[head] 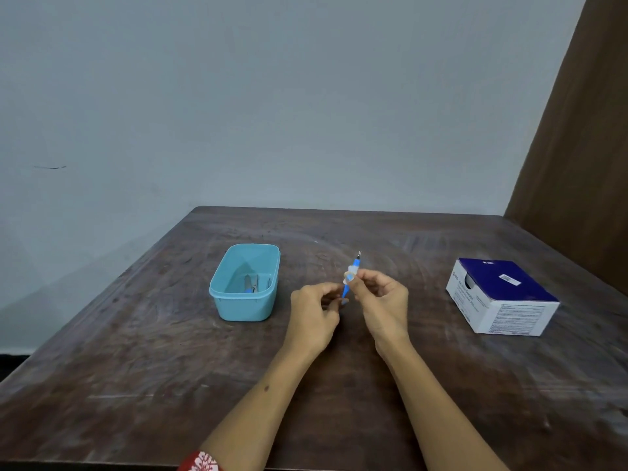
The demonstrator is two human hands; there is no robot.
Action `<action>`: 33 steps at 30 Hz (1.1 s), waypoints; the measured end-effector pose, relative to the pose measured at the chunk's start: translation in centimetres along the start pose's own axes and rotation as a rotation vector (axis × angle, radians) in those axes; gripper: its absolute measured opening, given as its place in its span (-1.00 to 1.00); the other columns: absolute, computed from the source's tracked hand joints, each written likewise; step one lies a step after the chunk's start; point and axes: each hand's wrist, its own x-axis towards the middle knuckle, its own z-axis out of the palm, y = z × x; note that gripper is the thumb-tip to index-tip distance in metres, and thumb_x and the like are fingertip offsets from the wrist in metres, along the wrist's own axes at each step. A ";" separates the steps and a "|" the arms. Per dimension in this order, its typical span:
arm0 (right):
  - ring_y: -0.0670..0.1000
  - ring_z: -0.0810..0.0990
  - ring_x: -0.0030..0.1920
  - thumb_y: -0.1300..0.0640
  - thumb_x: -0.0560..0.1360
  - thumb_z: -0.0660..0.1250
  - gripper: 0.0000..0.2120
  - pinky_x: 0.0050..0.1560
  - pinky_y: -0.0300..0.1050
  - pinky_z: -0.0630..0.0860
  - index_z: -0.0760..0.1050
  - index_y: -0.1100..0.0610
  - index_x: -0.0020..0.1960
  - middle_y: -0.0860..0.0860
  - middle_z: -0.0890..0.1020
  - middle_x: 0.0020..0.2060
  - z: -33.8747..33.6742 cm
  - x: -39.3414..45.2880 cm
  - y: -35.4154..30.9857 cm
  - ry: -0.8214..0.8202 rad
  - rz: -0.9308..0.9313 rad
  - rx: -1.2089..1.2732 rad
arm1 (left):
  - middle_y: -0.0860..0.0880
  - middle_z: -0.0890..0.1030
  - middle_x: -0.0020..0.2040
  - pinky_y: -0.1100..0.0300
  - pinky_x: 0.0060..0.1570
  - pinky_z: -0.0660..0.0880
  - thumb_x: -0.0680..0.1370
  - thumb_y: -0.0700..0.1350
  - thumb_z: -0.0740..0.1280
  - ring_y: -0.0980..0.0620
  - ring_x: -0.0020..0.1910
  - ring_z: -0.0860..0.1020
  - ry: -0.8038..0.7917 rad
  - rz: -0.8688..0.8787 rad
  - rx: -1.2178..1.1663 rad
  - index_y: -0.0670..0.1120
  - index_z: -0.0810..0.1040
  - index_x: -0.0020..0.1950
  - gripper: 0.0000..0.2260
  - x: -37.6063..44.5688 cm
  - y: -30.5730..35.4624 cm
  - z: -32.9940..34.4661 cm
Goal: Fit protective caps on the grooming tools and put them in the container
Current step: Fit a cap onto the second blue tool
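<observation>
A slim blue-handled grooming tool with a thin metal tip (351,277) stands tilted just right of the frame's centre, its metal point uppermost and leaning toward the upper right, its lower end down between the two hands. A small pale, translucent protective cap (353,268) sits around the shaft partway along, below the bare metal tip; whether it is fully seated cannot be told.

The right hand (382,300) holds the tool at the cap, with thumb and fingers curled and pinched around it. The left hand (314,312), just to the left and slightly lower in the frame, has its fingers curled in toward the tool's lower blue end and appears to pinch it, though the contact is small and partly hidden. Both forearms reach up from the bottom edge of the frame, and both hands hover above the tabletop.

Left of the hands, near the middle of the frame, stands a light turquoise rectangular plastic container (245,305) with rounded corners, open at the top. Inside it lie a few metal grooming tools (251,282), too small to tell apart.

At the right of the frame, well apart from the hands, rests a white cardboard box with a dark blue top (502,297). Everything stands on a dark brown, scuffed wooden table (136,385). A scrap of red-and-white patterned sleeve (200,463) shows at the bottom edge.
</observation>
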 end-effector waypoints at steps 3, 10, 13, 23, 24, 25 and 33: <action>-0.08 0.65 -0.24 0.24 0.40 0.46 -0.91 -0.21 -0.28 0.56 0.63 0.06 -0.17 0.00 0.69 -0.28 0.1 -0.1 0.0 0.051 -0.052 -0.019 | 0.06 0.68 -0.13 0.57 -0.15 0.45 0.45 -0.32 0.38 0.43 -0.19 0.56 -0.014 0.002 0.004 -0.10 0.65 0.06 -0.76 0.0 -0.1 -0.1; -0.12 0.64 -0.29 0.22 0.41 0.46 -0.89 -0.24 -0.30 0.54 0.62 0.02 -0.20 -0.03 0.68 -0.32 -0.1 0.2 -0.1 0.175 -0.109 0.032 | 0.01 0.69 -0.06 0.43 -0.01 0.52 0.47 -0.31 0.36 0.31 -0.13 0.60 -0.047 0.024 0.018 -0.10 0.64 0.09 -0.76 -0.5 0.2 0.3; -0.12 0.62 -0.30 0.22 0.40 0.47 -0.90 -0.22 -0.26 0.56 0.62 0.03 -0.19 -0.04 0.67 -0.33 0.1 -0.1 -0.1 0.143 -0.122 -0.012 | 0.00 0.68 -0.02 0.47 0.00 0.48 0.47 -0.31 0.35 0.21 -0.06 0.61 0.017 0.060 0.066 -0.10 0.63 0.10 -0.75 -0.5 0.2 -0.1; -0.09 0.64 -0.25 0.22 0.40 0.47 -0.91 -0.18 -0.25 0.56 0.63 0.05 -0.16 -0.04 0.69 -0.29 0.1 -0.2 -0.3 0.147 -0.121 0.010 | -0.04 0.68 -0.01 0.53 -0.04 0.43 0.48 -0.30 0.33 0.21 -0.07 0.57 0.025 0.142 0.130 -0.11 0.62 0.12 -0.75 -0.6 0.3 -0.3; -0.09 0.64 -0.24 0.22 0.40 0.48 -0.90 -0.17 -0.24 0.56 0.63 0.04 -0.16 -0.03 0.69 -0.28 0.2 -0.2 -0.3 0.130 -0.114 0.002 | -0.05 0.68 -0.02 0.43 -0.02 0.49 0.48 -0.31 0.33 0.17 -0.06 0.59 0.027 0.146 0.115 -0.12 0.63 0.11 -0.75 -0.5 0.3 -0.3; -0.10 0.64 -0.25 0.22 0.39 0.48 -0.90 -0.19 -0.26 0.55 0.63 0.04 -0.17 -0.04 0.69 -0.29 0.2 -0.2 -0.3 0.131 -0.117 -0.009 | -0.05 0.68 -0.02 0.32 0.01 0.53 0.47 -0.32 0.33 0.14 -0.05 0.61 0.029 0.147 0.100 -0.12 0.63 0.11 -0.75 -0.5 0.4 -0.3; -0.16 0.62 -0.31 0.21 0.40 0.47 -0.90 -0.27 -0.34 0.53 0.61 0.03 -0.20 -0.03 0.67 -0.33 0.0 -0.1 -0.6 0.229 -0.142 0.065 | -0.04 0.68 -0.02 0.37 0.01 0.50 0.49 -0.31 0.32 0.14 -0.04 0.60 0.019 0.160 0.117 -0.11 0.62 0.12 -0.75 -0.6 0.4 0.1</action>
